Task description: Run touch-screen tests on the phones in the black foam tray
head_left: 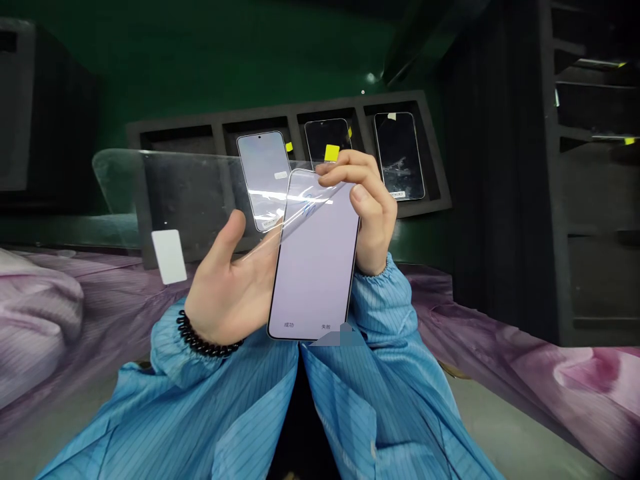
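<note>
A smartphone (317, 267) with a lit pale lilac screen rests on the fingers of my left hand (233, 290). Those fingers go behind the phone, out of sight, and the thumb stands apart at the left. My right hand (370, 207) curls over the phone's upper right corner, fingertips and thumb closed on a clear plastic film (200, 193). The film slants over the upper screen and stretches out far to the left. A white label (169, 257) shows near the film's lower left part. Two small dark captions appear at the screen's bottom.
Behind my hands lies a black foam tray (219, 143) with compartments on a green surface (225, 60). It holds a lit phone (263, 167), a dark phone (330, 133) with a yellow sticker, and another dark phone (400, 157). Black foam trays (500, 187) stand at the right.
</note>
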`<state>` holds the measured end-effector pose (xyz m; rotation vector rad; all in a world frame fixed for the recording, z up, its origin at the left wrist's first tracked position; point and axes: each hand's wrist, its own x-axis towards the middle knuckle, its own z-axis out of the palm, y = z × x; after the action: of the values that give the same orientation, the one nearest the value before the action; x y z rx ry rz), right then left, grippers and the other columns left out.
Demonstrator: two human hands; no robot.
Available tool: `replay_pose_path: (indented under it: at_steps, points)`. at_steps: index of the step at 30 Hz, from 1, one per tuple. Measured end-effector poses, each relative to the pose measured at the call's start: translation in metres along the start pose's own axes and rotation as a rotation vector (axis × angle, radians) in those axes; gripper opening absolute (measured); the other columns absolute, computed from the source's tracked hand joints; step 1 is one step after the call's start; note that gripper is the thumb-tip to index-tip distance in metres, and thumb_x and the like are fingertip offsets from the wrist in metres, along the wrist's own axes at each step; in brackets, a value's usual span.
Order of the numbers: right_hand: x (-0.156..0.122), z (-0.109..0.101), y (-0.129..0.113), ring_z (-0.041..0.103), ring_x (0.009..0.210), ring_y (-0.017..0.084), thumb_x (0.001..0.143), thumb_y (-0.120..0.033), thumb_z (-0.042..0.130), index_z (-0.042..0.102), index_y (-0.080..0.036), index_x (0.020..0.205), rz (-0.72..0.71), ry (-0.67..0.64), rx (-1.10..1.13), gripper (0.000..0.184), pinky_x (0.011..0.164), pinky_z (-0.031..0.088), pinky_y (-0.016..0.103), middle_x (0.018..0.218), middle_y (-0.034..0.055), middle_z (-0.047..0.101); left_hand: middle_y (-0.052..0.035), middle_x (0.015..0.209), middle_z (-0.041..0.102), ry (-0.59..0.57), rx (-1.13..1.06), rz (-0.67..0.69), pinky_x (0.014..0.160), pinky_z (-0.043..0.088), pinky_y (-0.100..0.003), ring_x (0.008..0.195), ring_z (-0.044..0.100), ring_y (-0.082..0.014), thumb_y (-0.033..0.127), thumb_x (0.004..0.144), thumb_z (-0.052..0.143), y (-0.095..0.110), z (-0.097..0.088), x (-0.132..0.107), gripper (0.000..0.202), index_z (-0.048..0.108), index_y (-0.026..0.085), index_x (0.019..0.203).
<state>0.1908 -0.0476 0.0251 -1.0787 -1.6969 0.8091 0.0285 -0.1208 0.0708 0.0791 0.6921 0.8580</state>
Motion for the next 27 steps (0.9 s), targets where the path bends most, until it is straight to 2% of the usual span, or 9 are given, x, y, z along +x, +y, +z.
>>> replay_pose_path:
  at_steps: [5,7,11,13,15,18,20,23,27]
  points:
    - [0.0,0.004,0.004,0.066,0.114,0.021,0.1,-0.021,0.031,0.065,-0.026,0.096,-0.097,0.007,0.111,0.035,0.108,0.053,0.042,0.113,0.0052,0.063,-0.0045,0.146,0.058,0.016,0.005,0.014,0.117,0.041,-0.059,0.146,0.043,-0.0361,0.071,0.097,0.027,-0.001,0.001,0.003,0.073,0.04,0.026,0.153]
    - [0.002,0.006,0.005,0.066,0.115,0.021,0.099,-0.021,0.03,0.06,-0.026,0.094,-0.076,0.002,0.112,0.031,0.107,0.053,0.042,0.117,0.0052,0.064,-0.0045,0.146,0.059,0.008,0.003,0.005,0.117,0.041,-0.058,0.146,0.043,-0.0359,0.072,0.096,0.028,-0.001,-0.002,0.005,0.074,0.042,0.026,0.152]
    - [0.012,0.002,0.006,0.064,0.122,0.022,0.095,-0.029,0.032,0.044,-0.028,0.111,-0.012,0.082,0.227,0.019,0.1,0.056,0.042,0.134,0.0076,0.059,-0.0058,0.145,0.06,0.055,-0.008,0.016,0.117,0.041,-0.057,0.146,0.043,-0.0364,0.072,0.095,0.033,0.006,-0.015,0.002,0.074,0.043,0.025,0.151]
    - [0.016,-0.007,0.006,0.067,0.115,0.023,0.091,-0.034,0.041,0.041,-0.029,0.112,-0.031,0.146,0.349,0.022,0.094,0.058,0.042,0.13,0.0087,0.06,-0.0059,0.146,0.059,0.115,0.021,0.101,0.118,0.039,-0.057,0.146,0.042,-0.0369,0.074,0.094,0.035,0.016,-0.025,-0.004,0.075,0.043,0.025,0.151]
    - [0.014,-0.018,0.01,0.068,0.102,0.022,0.088,-0.035,0.046,0.046,-0.029,0.108,-0.035,0.193,0.393,0.021,0.086,0.059,0.04,0.119,0.0083,0.063,-0.0054,0.145,0.059,0.197,0.092,0.269,0.12,0.038,-0.056,0.148,0.04,-0.0363,0.074,0.093,0.036,0.029,-0.034,-0.013,0.075,0.045,0.024,0.149]
    - [0.003,-0.031,0.02,0.066,0.089,0.022,0.09,-0.033,0.047,0.053,-0.026,0.102,-0.004,0.219,0.339,0.015,0.077,0.058,0.04,0.104,0.0072,0.066,-0.0054,0.142,0.062,0.389,0.237,0.571,0.122,0.036,-0.054,0.147,0.04,-0.0352,0.067,0.096,0.035,0.049,-0.046,-0.026,0.068,0.051,0.022,0.144]
    - [-0.007,-0.034,0.028,0.066,0.088,0.022,0.092,-0.03,0.049,0.057,-0.025,0.101,0.033,0.197,0.291,0.013,0.076,0.057,0.039,0.102,0.0074,0.068,-0.0061,0.14,0.064,0.492,0.314,0.679,0.122,0.035,-0.055,0.146,0.041,-0.0355,0.065,0.097,0.036,0.062,-0.056,-0.03,0.065,0.053,0.021,0.142]
    - [-0.015,-0.031,0.034,0.066,0.091,0.022,0.095,-0.029,0.052,0.062,-0.024,0.102,0.062,0.119,0.244,0.013,0.077,0.057,0.037,0.104,0.007,0.069,-0.0074,0.138,0.065,0.485,0.35,0.63,0.122,0.035,-0.057,0.145,0.042,-0.0358,0.064,0.098,0.036,0.078,-0.071,-0.025,0.064,0.055,0.02,0.14]
    - [-0.01,-0.017,0.026,0.066,0.102,0.022,0.099,-0.027,0.051,0.064,-0.024,0.105,0.0,-0.054,0.192,0.015,0.085,0.056,0.038,0.107,0.0067,0.069,-0.0099,0.143,0.062,0.419,0.338,0.541,0.126,0.027,-0.056,0.147,0.039,-0.0348,0.061,0.098,0.038,0.086,-0.087,-0.011,0.064,0.055,0.014,0.139]
